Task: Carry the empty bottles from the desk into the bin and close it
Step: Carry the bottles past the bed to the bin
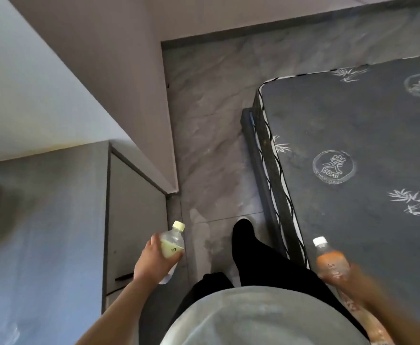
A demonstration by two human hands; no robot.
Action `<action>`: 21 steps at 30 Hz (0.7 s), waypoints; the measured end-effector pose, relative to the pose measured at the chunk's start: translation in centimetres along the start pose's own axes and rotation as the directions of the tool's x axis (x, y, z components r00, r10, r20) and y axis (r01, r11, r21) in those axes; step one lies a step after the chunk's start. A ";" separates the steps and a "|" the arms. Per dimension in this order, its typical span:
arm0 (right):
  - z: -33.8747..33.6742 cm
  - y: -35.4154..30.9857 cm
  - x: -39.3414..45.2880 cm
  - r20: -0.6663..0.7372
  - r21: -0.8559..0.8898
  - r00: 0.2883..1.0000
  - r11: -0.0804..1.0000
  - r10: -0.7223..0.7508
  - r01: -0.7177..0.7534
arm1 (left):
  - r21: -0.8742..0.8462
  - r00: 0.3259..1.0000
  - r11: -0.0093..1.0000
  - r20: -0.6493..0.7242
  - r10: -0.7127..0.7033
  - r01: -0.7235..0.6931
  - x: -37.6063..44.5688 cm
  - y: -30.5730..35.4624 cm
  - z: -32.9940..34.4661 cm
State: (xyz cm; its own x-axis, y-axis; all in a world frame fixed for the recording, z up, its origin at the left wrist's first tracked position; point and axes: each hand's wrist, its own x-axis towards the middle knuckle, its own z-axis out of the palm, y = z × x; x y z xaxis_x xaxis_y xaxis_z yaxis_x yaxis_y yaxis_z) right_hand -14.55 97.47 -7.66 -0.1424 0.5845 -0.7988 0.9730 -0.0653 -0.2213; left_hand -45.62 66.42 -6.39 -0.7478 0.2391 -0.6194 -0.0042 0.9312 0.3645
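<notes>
My left hand [151, 261] grips a clear plastic bottle with a pale green label and a yellow-green cap [172, 241], held upright at hip height. My right hand [353, 277] is blurred and holds a clear bottle with an orange-brown label and a white cap [328, 260], its neck pointing up over the mattress edge. A second orange-labelled bottle seems to run under my right forearm [363, 317], but the blur hides it. No bin is in view.
A grey desk top [42, 220] with a cabinet front [134, 220] fills the left. A dark patterned mattress [365, 158] on a low frame stands at the right. Between them a strip of grey marbled floor [211, 120] leads ahead. My black-trousered leg [243, 242] steps forward.
</notes>
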 end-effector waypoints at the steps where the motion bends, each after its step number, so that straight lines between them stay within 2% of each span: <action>1: -0.7 -1.0 1.1 -0.025 0.030 1.000 1.000 0.005 -0.005 | -0.007 1.000 1.000 -0.003 -0.016 0.016 1.3 1.0 -0.3; 6: -6.4 -8.8 7.0 -0.035 0.021 0.996 0.997 -0.079 0.080 | -0.092 0.989 0.985 0.002 -0.146 0.146 5.0 4.7 -0.2; 11: -11.6 -18.7 11.4 -0.004 0.003 0.961 0.961 -0.278 0.278 | -0.188 0.960 0.941 0.033 -0.279 0.280 7.0 7.7 -1.5; 13: -12.7 -22.3 12.9 -0.013 -0.023 0.953 0.952 -0.304 0.304 | -0.238 0.956 0.927 0.037 -0.290 0.291 8.5 9.2 -2.6; 16: -13.3 -27.0 15.6 0.016 -0.068 0.951 0.949 -0.308 0.309 | -0.268 0.949 0.911 0.050 -0.312 0.314 11.8 11.3 -4.2; 21: -14.1 -32.5 19.0 -0.012 -0.033 0.985 0.985 -0.170 0.170 | -0.291 0.965 0.921 0.018 -0.263 0.257 19.6 15.6 -7.7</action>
State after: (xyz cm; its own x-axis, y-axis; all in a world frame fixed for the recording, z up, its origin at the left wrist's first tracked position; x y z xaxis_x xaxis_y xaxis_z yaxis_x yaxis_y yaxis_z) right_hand -46.31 122.09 -7.72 -0.3037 0.5968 -0.7427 0.9402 0.0616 -0.3349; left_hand -65.43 83.56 -7.49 -0.7081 -0.0097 -0.7061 -0.3896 0.8393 0.3793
